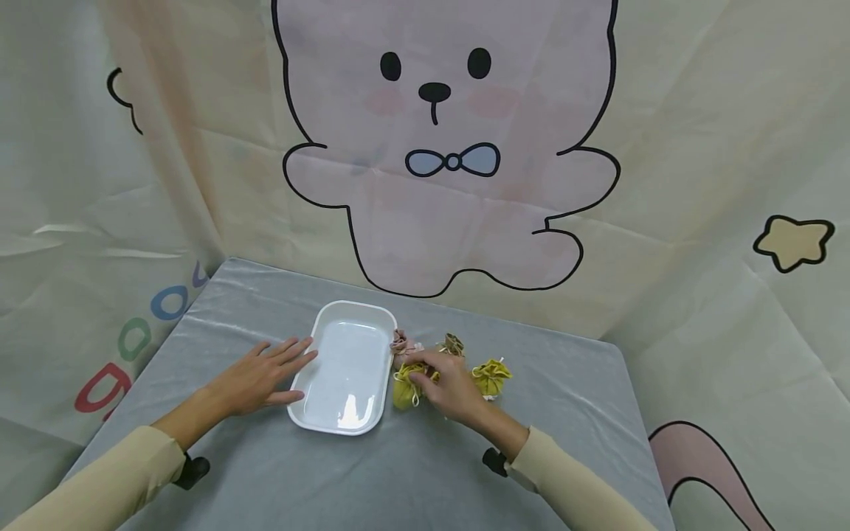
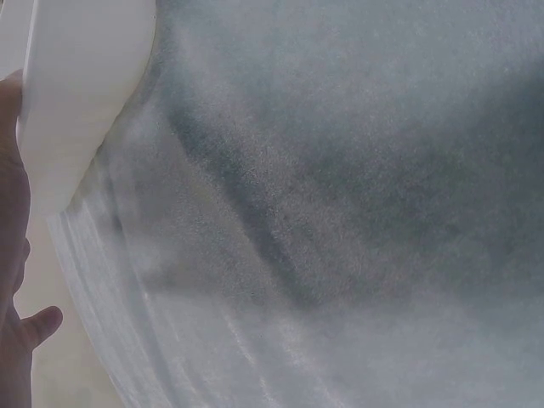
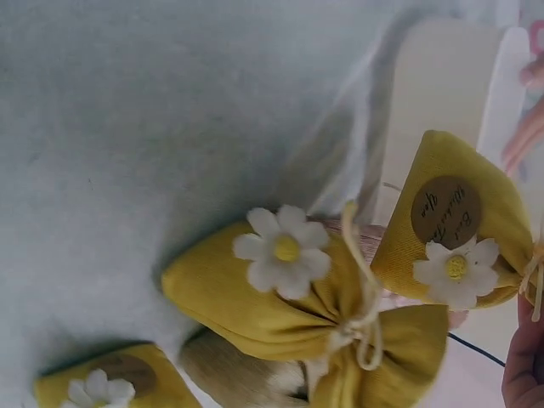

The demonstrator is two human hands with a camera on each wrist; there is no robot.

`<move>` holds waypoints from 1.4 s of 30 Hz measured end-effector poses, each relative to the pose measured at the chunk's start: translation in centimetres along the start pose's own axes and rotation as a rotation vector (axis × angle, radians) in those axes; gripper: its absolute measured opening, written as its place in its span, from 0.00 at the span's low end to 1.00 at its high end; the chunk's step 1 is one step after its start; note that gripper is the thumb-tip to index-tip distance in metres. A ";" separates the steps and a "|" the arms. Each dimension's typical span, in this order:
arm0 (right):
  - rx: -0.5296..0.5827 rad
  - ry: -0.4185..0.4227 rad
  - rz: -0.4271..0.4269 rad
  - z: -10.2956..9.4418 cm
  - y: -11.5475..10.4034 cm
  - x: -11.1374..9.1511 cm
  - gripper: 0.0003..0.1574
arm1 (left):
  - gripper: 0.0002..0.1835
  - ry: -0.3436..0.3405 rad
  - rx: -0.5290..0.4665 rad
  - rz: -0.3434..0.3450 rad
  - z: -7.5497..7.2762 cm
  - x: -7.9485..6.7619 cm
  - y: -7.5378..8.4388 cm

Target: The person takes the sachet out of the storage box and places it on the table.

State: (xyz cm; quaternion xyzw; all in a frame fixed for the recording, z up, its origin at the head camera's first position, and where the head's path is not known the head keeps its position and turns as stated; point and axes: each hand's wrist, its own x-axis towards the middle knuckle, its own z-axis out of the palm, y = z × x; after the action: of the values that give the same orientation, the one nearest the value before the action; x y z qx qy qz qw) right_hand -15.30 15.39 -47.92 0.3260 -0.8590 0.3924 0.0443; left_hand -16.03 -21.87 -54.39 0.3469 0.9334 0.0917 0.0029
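With its fingers spread, my left hand (image 1: 268, 376) rests at the left rim of a white rectangular tray (image 1: 305, 420). In the left wrist view part of that hand (image 2: 13, 204) shows beside the tray's outer wall (image 2: 85, 76). My right hand (image 1: 451, 383) pinches a yellow drawstring pouch (image 1: 403, 394) by its gathered neck, just right of the tray. The right wrist view shows this pouch (image 3: 497, 200) raised, with a round brown label and a white cloth daisy. Below it lies a second yellow pouch (image 3: 225, 276) with a daisy and a tied cord.
Another yellow pouch (image 1: 491, 378) lies right of my right hand. A pink pouch (image 1: 401, 344) sits against the tray's right side, and an olive-brown one (image 1: 453, 344) lies behind the hand. Grey cloth (image 1: 285, 479) covers the table; a printed curtain (image 1: 438, 221) hangs behind.
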 end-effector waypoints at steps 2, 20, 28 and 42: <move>0.000 0.001 -0.002 0.3 0.4 -0.1 0.14 | 0.41 -0.001 -0.004 -0.002 0.0 0.0 0.0; -0.130 -0.028 0.029 1.9 2.1 -1.0 0.09 | 0.40 0.015 -0.006 0.024 -0.1 -0.1 0.0; -0.102 0.008 0.009 1.6 1.9 -1.1 0.11 | 0.40 0.015 -0.015 0.021 -0.1 -0.3 -0.1; -0.123 0.128 0.034 -2.7 1.9 -2.9 0.14 | 0.40 -0.018 0.023 0.014 -0.8 0.1 0.5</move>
State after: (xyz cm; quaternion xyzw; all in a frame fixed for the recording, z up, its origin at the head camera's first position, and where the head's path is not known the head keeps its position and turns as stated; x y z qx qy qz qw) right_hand -14.66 19.73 -48.23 0.2822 -0.8824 0.3594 0.1122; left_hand -15.82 -21.57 -53.55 0.3544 0.9319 0.0777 0.0064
